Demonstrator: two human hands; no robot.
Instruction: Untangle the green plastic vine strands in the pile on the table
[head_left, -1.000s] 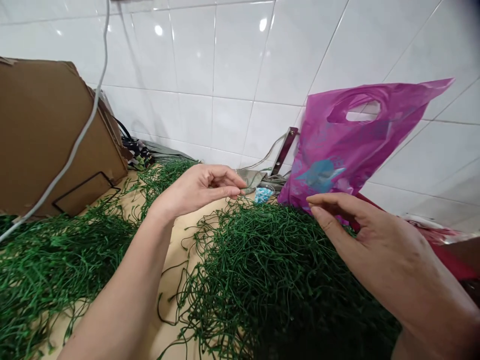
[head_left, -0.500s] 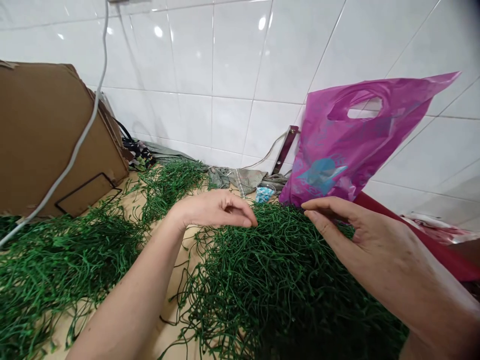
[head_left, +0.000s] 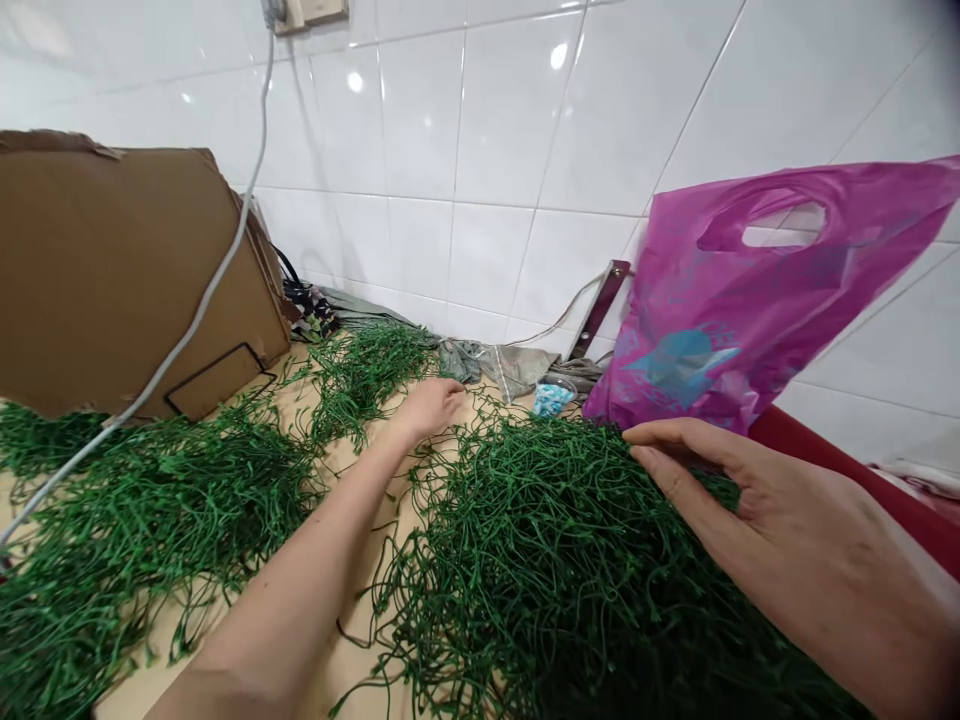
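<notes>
My left hand (head_left: 433, 408) reaches low over the tan tabletop, beyond the left edge of a big heap of thin green stems (head_left: 555, 500). Its fingers are curled together; anything between them is too small or hidden to tell. Over the right side of that heap is my right hand (head_left: 757, 510), thumb and forefinger tips brought together in a pinch. What they hold, if anything, does not show. A small clear cup (head_left: 553, 396) with blue and white bits stands behind the heap.
More green stems (head_left: 172, 490) spread at left, with a smaller bunch (head_left: 371, 370) at the back. A cardboard box (head_left: 127, 270) stands far left, crossed by a white cable (head_left: 217, 280). A purple plastic bag (head_left: 720, 310) leans by the tiled wall; grey cloth (head_left: 517, 368) lies along its foot.
My left hand has moved away from the heap's top, forward and left to the tabletop. My right hand keeps its pinch over the heap. The view has shifted left.
</notes>
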